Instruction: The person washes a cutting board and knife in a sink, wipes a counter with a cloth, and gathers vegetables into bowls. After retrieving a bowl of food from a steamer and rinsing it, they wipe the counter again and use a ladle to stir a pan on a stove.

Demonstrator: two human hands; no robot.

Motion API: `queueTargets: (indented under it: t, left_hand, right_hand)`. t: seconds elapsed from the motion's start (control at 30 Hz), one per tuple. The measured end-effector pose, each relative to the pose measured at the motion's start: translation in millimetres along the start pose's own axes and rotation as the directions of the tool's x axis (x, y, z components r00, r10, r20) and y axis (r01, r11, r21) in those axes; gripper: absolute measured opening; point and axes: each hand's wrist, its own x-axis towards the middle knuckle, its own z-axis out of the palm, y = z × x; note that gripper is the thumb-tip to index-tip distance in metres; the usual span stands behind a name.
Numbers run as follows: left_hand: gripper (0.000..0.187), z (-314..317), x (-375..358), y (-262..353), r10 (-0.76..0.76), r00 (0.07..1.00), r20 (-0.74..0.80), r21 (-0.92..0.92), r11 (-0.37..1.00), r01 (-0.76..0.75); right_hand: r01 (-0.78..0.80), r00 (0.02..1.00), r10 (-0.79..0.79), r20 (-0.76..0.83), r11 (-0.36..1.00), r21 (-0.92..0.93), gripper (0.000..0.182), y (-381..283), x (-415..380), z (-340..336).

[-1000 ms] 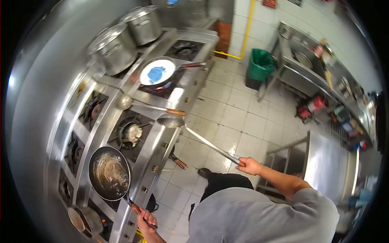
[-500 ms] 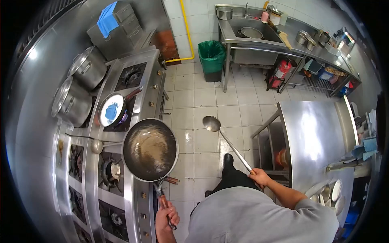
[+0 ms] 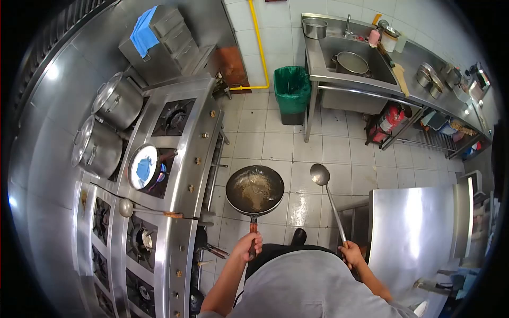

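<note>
A dark frying pan [image 3: 255, 190] with brownish residue or liquid in it is held over the tiled floor, in front of the body. My left hand [image 3: 248, 246] is wrapped round its wooden handle. To the right, my right hand [image 3: 351, 254] grips the wooden end of a long metal ladle [image 3: 334, 204], whose bowl points forward, apart from the pan. On the stove at the left, a white-topped pan [image 3: 139, 175] with a blue cloth [image 3: 143, 168] sits over a blue flame. Another ladle [image 3: 126, 208] lies across the stovetop.
Two large lidded pots [image 3: 96, 148] stand at the stove's back. More pan handles jut out below the stove's [image 3: 183, 222] front edge. A steel table [image 3: 413, 228] is at the right. Ahead are a green-lined bin [image 3: 292, 95] and a sink counter [image 3: 314, 58] holding pots.
The frying pan has moved right, from over the stove edge to over the floor, with my left hand. The view has turned left, and my right hand still holds the ladle.
</note>
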Motion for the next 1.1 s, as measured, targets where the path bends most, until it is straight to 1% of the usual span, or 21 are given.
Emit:
queueTargets:
  t: [0.03, 0.1, 0.17, 0.23, 0.3, 0.33, 0.37, 0.4, 0.43, 0.5, 0.53, 0.57, 0.63, 0.7, 0.77, 0.83, 0.9, 0.97, 1.0, 1.07, 1.1]
  left_hand:
    - [0.017, 2, 21, 9, 0.004, 1.0, -0.001, 0.005, 1.0, -0.004]
    - [0.02, 5, 65, 32, -0.1, 0.995, 0.009, -0.12, 0.988, 0.1]
    - [0.023, 8, 118, 62, -0.099, 0.995, -0.015, -0.168, 0.981, 0.095]
    - [0.022, 28, 161, 101, -0.114, 0.99, -0.081, -0.189, 0.977, 0.097]
    - [0.02, 43, 209, 143, -0.093, 0.983, -0.155, -0.205, 0.977, 0.06]
    - [0.019, 50, 230, 166, -0.047, 0.983, -0.175, -0.136, 0.991, 0.023]
    - [0.018, 56, 248, 187, 0.0, 0.981, -0.191, -0.065, 0.998, -0.013]
    - [0.017, 64, 263, 210, 0.02, 0.968, -0.249, 0.013, 1.0, -0.017]
    - [0.016, 74, 277, 233, 0.047, 0.953, -0.298, 0.092, 0.996, -0.021]
    - [0.015, 81, 312, 271, 0.139, 0.923, -0.36, 0.235, 0.97, -0.054]
    - [0.013, 81, 331, 291, 0.213, 0.917, -0.337, 0.325, 0.941, -0.099]
    - [0.012, 73, 352, 311, 0.284, 0.907, -0.31, 0.411, 0.9, -0.142]
    - [0.008, 88, 373, 355, 0.43, 0.822, -0.372, 0.548, 0.817, -0.18]
    - [0.006, 78, 412, 407, 0.54, 0.763, -0.356, 0.645, 0.733, -0.218]
    - [0.007, 122, 387, 448, 0.652, 0.668, -0.358, 0.779, 0.604, -0.171]
    - [0.013, 147, 373, 487, 0.775, 0.541, -0.328, 0.926, 0.378, 0.021]
    - [0.024, 149, 374, 524, 0.904, 0.4, -0.153, 0.984, 0.103, 0.145]
    - [0.028, 178, 346, 540, 0.946, 0.309, -0.098, 0.977, 0.032, 0.212]
    - [0.028, 187, 337, 546, 0.946, 0.308, -0.105, 0.976, 0.038, 0.216]
    - [0.031, 196, 321, 556, 0.979, 0.202, -0.031, 0.976, -0.014, 0.217]
    - [0.031, 200, 313, 555, 0.98, 0.194, -0.035, 0.976, -0.008, 0.218]
  right_hand:
    - [0.004, 1.0, -0.004, 0.002, 1.0, 0.004, 0.014, -4, 8, -4]
    - [-0.015, 1.0, 0.015, 0.0, 1.0, 0.016, 0.013, -10, 22, -10]
    - [-0.034, 0.999, 0.034, -0.012, 0.999, 0.036, 0.013, -12, 36, -12]
    - [-0.062, 0.997, 0.064, -0.034, 0.996, 0.067, 0.013, -14, 45, -11]
    - [-0.066, 0.996, 0.068, -0.06, 0.997, 0.04, 0.012, -24, 52, -8]
    - [-0.079, 0.994, 0.083, -0.073, 0.995, 0.057, 0.012, -26, 56, -6]
    - [-0.07, 0.993, 0.069, -0.093, 0.998, -0.009, 0.012, -25, 62, -5]
    - [-0.059, 0.993, 0.051, -0.111, 0.996, -0.073, 0.014, -22, 72, -3]
    - [-0.067, 0.99, 0.06, -0.126, 0.996, -0.056, 0.014, -20, 80, 1]
    - [-0.008, 0.981, -0.024, -0.195, 0.986, -0.164, 0.018, -17, 90, 6]
    - [-0.063, 0.975, 0.013, -0.222, 0.973, -0.22, 0.026, -22, 93, 7]
    - [-0.071, 0.973, 0.02, -0.232, 0.974, -0.214, 0.026, -33, 95, 8]
    - [-0.049, 0.956, -0.005, -0.294, 0.983, -0.176, 0.031, -49, 97, 13]
    - [-0.067, 0.951, 0.029, -0.307, 0.991, -0.116, 0.031, -67, 101, 19]
    - [-0.076, 0.947, 0.052, -0.318, 0.995, -0.064, 0.03, -82, 106, 21]
    - [-0.109, 0.948, 0.056, -0.315, 0.982, -0.153, 0.027, -93, 115, 21]
    - [-0.095, 0.946, 0.056, -0.319, 0.99, -0.108, 0.026, -98, 120, 21]
    - [-0.085, 0.946, 0.06, -0.318, 0.994, -0.066, 0.024, -101, 122, 19]
    - [-0.088, 0.948, 0.063, -0.313, 0.994, -0.069, 0.024, -112, 120, 18]
    - [-0.088, 0.951, 0.061, -0.303, 0.993, -0.077, 0.023, -125, 119, 17]
    - [-0.063, 0.951, 0.032, -0.309, 0.994, -0.089, 0.023, -129, 120, 15]
